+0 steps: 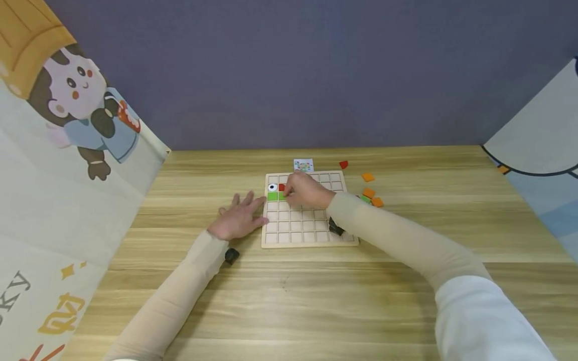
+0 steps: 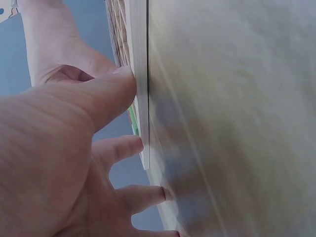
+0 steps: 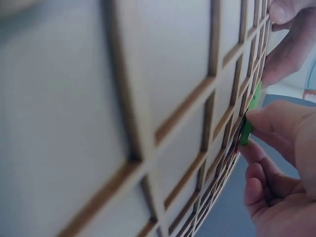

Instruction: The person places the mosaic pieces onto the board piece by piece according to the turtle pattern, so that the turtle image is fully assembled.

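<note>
A wooden grid board (image 1: 284, 225) lies on the table. My left hand (image 1: 238, 218) is spread beside its left side, with the thumb (image 2: 121, 81) and a fingertip touching the board's edge. Over the upper left cells, my right hand (image 1: 307, 191) pinches a small green tile (image 3: 246, 132) between thumb and finger, right at the grid. Left of that tile, another green tile (image 1: 273, 196) sits in a cell. Above it are a white tile with a black eye (image 1: 272, 187) and a red tile (image 1: 282, 187), partly hidden by my right hand.
A small printed card (image 1: 303, 165) lies behind the board's top edge. Off to the right are a red piece (image 1: 343, 164), several orange tiles (image 1: 368, 177) and a green tile (image 1: 365, 198), partly covered. A dark wall (image 1: 316, 75) rises behind the table.
</note>
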`<state>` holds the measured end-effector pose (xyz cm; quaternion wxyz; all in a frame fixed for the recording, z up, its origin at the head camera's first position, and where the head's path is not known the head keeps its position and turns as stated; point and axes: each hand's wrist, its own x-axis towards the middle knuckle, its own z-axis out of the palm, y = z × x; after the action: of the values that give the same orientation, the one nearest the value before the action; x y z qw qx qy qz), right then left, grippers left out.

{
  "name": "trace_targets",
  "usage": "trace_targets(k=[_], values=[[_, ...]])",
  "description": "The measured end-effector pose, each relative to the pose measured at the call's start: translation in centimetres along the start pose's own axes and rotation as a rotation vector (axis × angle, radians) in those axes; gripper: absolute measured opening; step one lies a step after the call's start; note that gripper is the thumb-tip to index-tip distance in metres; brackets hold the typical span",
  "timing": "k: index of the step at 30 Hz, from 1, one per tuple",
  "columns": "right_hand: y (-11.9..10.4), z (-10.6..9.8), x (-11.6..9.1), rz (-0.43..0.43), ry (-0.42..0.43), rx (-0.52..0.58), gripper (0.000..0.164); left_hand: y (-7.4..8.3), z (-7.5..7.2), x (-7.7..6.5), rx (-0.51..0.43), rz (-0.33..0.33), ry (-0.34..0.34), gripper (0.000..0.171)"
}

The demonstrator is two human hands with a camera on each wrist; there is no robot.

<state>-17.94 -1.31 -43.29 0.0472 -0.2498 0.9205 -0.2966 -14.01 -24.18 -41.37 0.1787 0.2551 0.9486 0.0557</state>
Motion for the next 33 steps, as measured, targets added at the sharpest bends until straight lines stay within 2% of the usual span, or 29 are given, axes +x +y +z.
trace_targets(k=[8,13,17,20,23,27,33], values=[[-1.1,0.3,-0.3,-0.001,0.017,-0.057,0.010,0.1,0.0,0.0,-0.005,-0.008,0.004,0.068],[-1.5,0.5,-1.2,-0.059,-0.016,-0.164,0.015,0.0,0.1,0.0,-0.012,-0.014,0.004,0.067],[-1.0,0.2,-2.1,-0.090,-0.051,-0.154,0.018,0.0,0.2,0.1,-0.011,-0.013,0.004,0.068],[-0.1,-0.7,-3.1,-0.040,-0.040,-0.070,0.021,0.0,0.4,0.1,-0.016,-0.005,0.004,0.068],[1.1,-2.3,-4.4,0.035,0.017,0.002,0.023,0.2,0.4,0.2,-0.018,0.003,0.009,0.068],[3.4,-4.6,-6.5,0.111,0.086,0.014,0.022,0.2,0.4,0.2,-0.013,0.008,0.016,0.068],[6.6,-6.6,-9.4,0.170,0.069,0.028,0.022,-0.2,0.4,0.1,-0.024,0.005,0.021,0.068]])
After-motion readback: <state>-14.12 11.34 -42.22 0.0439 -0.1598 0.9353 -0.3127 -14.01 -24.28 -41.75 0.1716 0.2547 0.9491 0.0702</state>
